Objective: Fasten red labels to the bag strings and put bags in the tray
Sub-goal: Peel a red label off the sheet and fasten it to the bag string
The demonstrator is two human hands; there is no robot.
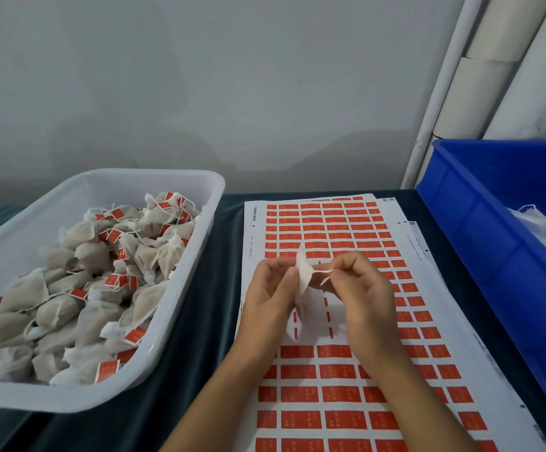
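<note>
Head view.

Left hand [270, 288]: fingers curled, grip closed round a small white bag [304, 275], held upright above the label sheet. The bag's thin edge faces the camera; its lower part is hidden between the two hands.

Right hand [361, 288]: thumb and forefinger pressed together, pinching the bag's string [323, 272]. The string runs from the bag's right side to this pinch, with a short loose end hanging just below. The two hands are near each other, the bag between them.

Label sheet [346, 370]: white backing with rows of red labels [340, 371], lying flat on the counter [206, 305] directly under both hands. A bare patch of peeled rows lies under the hands. More sheets are stacked beneath, their edges showing at the far and right sides.

Tray [183, 305]: white, left of the sheet, well apart from the hands, a strip of dark counter between. It holds a heap of filled bags with red labels on their strings; its far left corner is bare.

Blue bin [480, 230]: right of the sheets, its wall just beside their right edge; white strings show inside.

White pipes [480, 93]: upright against the wall, behind the bin.
</note>
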